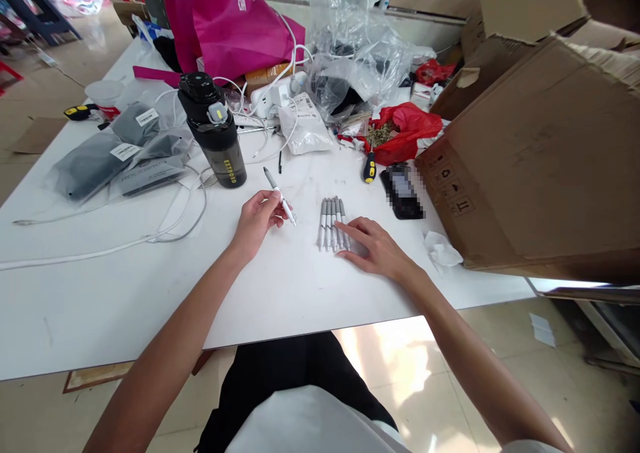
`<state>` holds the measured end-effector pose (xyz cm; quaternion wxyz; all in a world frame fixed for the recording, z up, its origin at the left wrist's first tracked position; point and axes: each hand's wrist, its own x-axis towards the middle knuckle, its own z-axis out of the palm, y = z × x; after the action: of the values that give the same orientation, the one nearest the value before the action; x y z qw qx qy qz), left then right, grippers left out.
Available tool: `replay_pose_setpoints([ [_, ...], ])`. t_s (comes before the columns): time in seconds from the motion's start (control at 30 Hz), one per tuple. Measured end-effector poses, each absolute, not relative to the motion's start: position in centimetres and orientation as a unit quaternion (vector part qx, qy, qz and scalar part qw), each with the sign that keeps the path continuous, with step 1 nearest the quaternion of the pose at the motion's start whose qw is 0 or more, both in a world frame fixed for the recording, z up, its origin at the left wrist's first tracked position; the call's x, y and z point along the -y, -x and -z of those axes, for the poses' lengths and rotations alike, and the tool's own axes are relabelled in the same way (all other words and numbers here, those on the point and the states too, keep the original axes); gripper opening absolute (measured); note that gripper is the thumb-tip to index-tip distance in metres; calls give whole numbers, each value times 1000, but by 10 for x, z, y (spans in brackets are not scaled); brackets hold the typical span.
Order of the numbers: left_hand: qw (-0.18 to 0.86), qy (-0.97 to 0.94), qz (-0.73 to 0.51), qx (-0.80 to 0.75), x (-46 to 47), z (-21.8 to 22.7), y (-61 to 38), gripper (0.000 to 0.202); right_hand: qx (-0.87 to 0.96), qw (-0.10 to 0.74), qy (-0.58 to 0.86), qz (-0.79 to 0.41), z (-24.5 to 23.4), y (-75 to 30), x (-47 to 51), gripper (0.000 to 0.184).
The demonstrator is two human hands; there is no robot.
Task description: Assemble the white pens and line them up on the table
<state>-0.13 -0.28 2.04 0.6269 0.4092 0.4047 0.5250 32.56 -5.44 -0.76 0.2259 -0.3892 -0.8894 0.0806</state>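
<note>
Between the thumb and fingers of my left hand [259,219] is a white and grey pen [280,197], raised at a slant with its grey end pointing away from me. Several similar pens [328,225] lie side by side in a row on the white table [280,293], grey ends away from me. My right hand [374,245] rests at the right side of this row, fingers apart. Its index finger touches the pens from above, and the thumb is near their close ends.
A black bottle [215,136] stands beyond my left hand, near bagged items [100,163] and white cables [175,229]. At the right are a screwdriver [370,166], a black device [403,191], crumpled tissue [443,249] and a large cardboard box [530,166]. Plastic bags [350,46] crowd the back.
</note>
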Motion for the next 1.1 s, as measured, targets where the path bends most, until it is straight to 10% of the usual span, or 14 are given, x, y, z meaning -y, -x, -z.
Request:
replay_pose_setpoints([
  [0.57, 615, -468, -530, -350, 10, -21, -2, 40, 827, 356, 422, -107, -9, -286, 45, 44],
  [1.1, 524, -500, -559, -403, 6, -21, 5, 41, 878, 300, 362, -88, -8, -240, -15, 36],
])
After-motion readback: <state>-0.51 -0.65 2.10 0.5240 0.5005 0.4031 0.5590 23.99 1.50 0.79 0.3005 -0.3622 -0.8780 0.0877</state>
